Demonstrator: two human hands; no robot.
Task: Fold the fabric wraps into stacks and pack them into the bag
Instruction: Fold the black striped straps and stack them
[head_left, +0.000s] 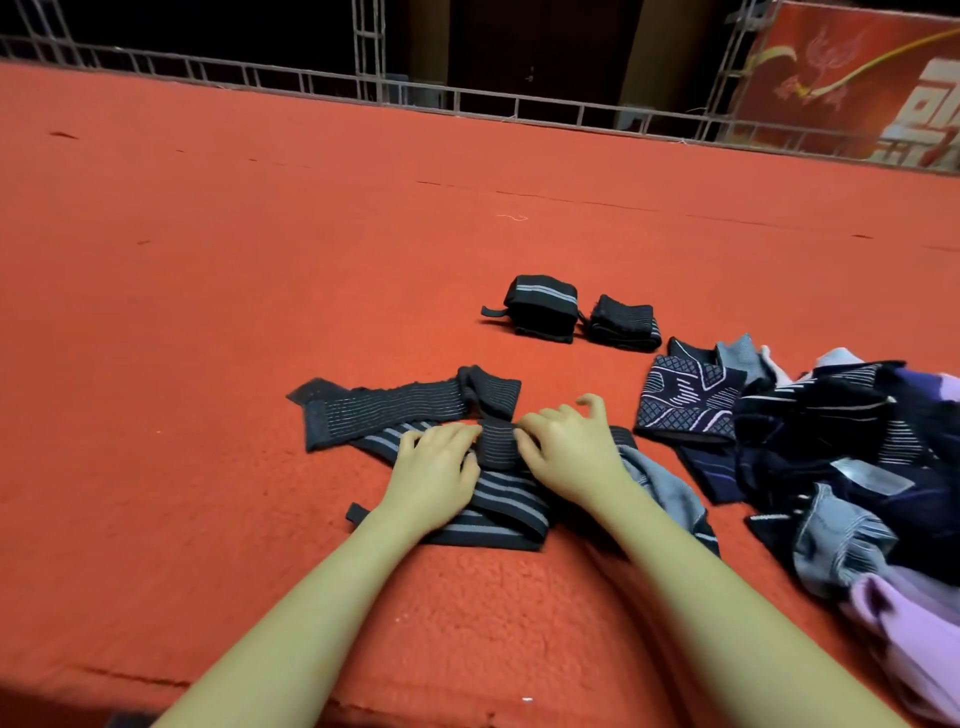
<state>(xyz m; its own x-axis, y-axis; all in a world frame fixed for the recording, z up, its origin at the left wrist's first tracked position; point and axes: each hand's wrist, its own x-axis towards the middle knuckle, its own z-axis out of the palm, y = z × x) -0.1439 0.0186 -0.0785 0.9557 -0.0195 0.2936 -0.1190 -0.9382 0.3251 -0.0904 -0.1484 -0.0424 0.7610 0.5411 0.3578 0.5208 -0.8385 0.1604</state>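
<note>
Red carpet floor (260, 260) fills view. Loose pile of dark navy, grey & lilac fabric wraps (831, 467) at R. Long black grey-striped elastic wrap (498, 499) lies center, near pile. L hand (434, 467) & R hand (566, 447) both pinch its rolled section (496, 439), fingers curled on either side. Two folded black wrap bundles (545, 309) further back, touching each other.

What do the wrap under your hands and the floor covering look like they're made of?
Striped wrap: looks like ribbed elastic knit, matte black with grey bands; it folds softly. Red floor covering: likely felt-like carpet, matte and fuzzy, its nap showing close to the camera.
</note>
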